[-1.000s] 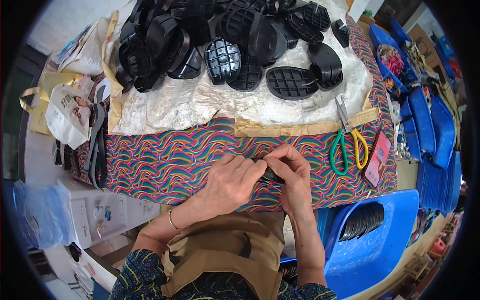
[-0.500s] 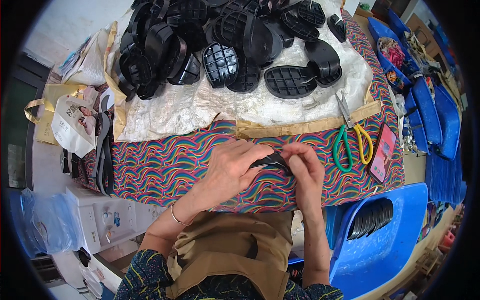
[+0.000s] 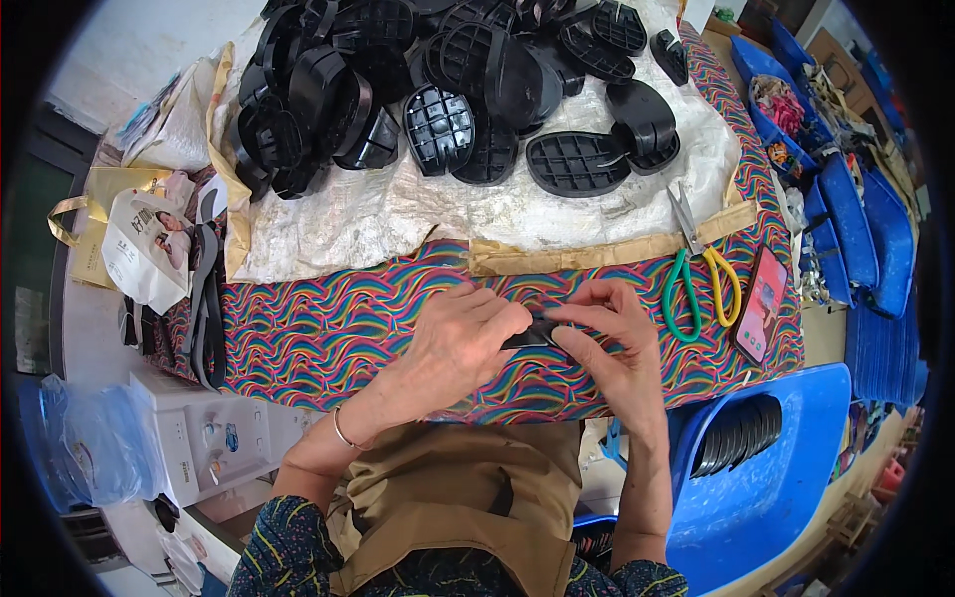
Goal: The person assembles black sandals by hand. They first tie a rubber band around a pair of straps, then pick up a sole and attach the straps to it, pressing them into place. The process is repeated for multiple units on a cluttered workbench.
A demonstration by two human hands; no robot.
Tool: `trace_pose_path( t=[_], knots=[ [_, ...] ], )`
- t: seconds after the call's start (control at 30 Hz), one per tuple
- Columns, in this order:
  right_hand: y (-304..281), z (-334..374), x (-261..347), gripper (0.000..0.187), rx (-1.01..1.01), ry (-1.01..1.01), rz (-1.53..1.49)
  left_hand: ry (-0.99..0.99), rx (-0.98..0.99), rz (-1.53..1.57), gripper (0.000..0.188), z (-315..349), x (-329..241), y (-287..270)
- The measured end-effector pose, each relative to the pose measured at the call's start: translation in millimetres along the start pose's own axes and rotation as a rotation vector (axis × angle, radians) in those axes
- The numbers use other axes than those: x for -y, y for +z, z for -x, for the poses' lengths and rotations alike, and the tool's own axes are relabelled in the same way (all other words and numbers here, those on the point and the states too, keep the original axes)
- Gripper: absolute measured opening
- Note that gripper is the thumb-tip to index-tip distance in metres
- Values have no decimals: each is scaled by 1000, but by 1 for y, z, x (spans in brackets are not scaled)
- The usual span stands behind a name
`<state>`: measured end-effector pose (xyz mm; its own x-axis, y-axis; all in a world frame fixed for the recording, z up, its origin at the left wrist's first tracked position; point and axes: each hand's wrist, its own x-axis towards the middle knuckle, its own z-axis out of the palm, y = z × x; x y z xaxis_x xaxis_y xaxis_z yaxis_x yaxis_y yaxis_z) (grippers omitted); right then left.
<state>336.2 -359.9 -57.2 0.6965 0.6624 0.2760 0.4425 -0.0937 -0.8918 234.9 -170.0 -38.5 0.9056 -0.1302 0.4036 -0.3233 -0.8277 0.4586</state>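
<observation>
Over the front part of the patterned tablecloth (image 3: 328,348), both hands hold a short, glossy black strip (image 3: 532,336). My left hand (image 3: 448,343) is closed on its left end, back of the hand upward. With thumb and fingers, my right hand (image 3: 617,348) pinches the right end. Much of the strip is hidden behind the fingers. Right of my hands lie open-bladed scissors (image 3: 699,264) with one green and one yellow handle. A phone (image 3: 761,306) with a lit screen is beside them. Beyond my hands, black shoe soles (image 3: 438,129) are heaped on a white woven sheet (image 3: 338,229).
At my lower right stands a blue tub (image 3: 746,527) holding a row of curved black pieces (image 3: 736,436). Long dark strips (image 3: 207,298) hang at the table's left edge beside a white bag (image 3: 149,249). More blue bins (image 3: 846,224) line the right side.
The strip has turned flatter and straighter between my hands. My right hand has shifted slightly right and changed its pinch; my left hand has moved only a little.
</observation>
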Motion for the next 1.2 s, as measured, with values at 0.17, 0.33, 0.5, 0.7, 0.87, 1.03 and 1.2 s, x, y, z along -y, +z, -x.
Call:
trace_pose_path(
  t=[0.17,0.33,0.5,0.7,0.87,1.03,1.2],
  knots=[
    [-9,-5,4,16,182,322,-367,44,31,-2,35,-1,1,1],
    [-10,-2,-1,10,203,394,-514,99,2,-34,29,2,4,8],
    [-18,-4,6,10,286,556,-462,106,49,-54,33,2,6,6],
    [-11,-6,-1,16,297,633,-767,125,13,-30,21,-1,7,8],
    [-4,2,-15,18,261,561,-841,120,56,-10,27,-3,12,4],
    [0,7,-10,18,149,519,-883,37,31,104,24,-6,13,4],
    [-1,6,0,32,57,348,-614,2,12,147,24,-12,12,5]
  ],
)
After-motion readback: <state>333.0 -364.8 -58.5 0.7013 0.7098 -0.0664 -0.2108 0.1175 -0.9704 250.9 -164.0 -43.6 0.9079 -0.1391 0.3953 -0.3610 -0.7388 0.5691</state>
